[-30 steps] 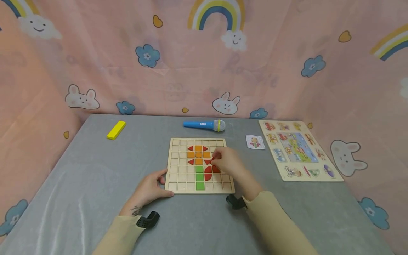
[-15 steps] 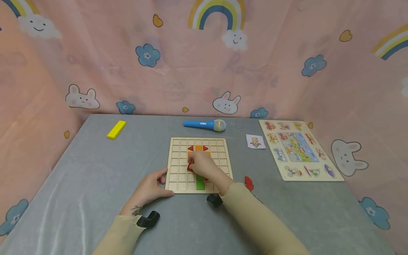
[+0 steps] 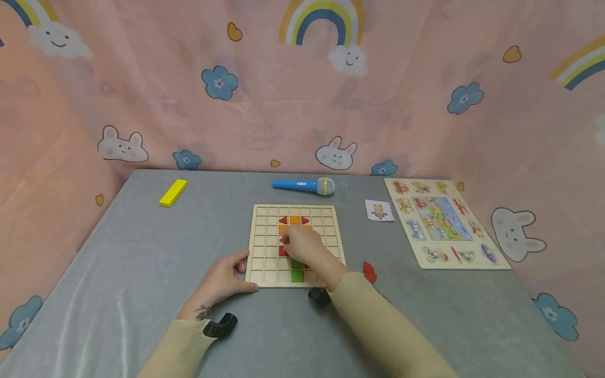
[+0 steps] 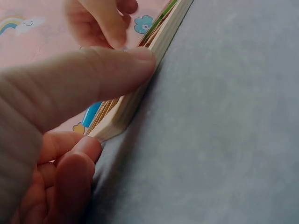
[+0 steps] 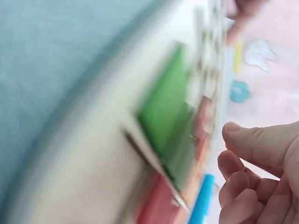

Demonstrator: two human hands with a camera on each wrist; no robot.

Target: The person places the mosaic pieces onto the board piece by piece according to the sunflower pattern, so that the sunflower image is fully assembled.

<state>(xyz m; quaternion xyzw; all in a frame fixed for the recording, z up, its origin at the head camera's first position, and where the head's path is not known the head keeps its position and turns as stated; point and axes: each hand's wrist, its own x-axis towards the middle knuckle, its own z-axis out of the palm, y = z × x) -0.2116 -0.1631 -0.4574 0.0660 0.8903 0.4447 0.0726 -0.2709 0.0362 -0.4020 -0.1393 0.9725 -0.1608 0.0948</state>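
The grey table point(image 3: 142, 273) fills the lower half of the head view. At right of centre lies a picture puzzle point(image 3: 444, 223), flat and well apart from the hands. In the middle sits the grid board point(image 3: 264, 247), square to the person so its cells can be reached from the near edge. The left hand point(image 3: 222, 281) braces the board's lower-left corner, thumb on the side edge and fingers curled at the corner, likely to keep it from sliding. The right hand point(image 3: 304, 247) hovers over the board's centre, fingers bent down onto a red piece point(image 3: 283, 252) left of the green column point(image 3: 296, 274); whether it pinches or only presses it, I cannot tell. A blue microphone point(image 3: 302, 185) lies beyond the board, a yellow block point(image 3: 173, 192) at upper left, a small card point(image 3: 378, 210) right of the board, and a loose red piece point(image 3: 369, 272) off its lower-right corner.
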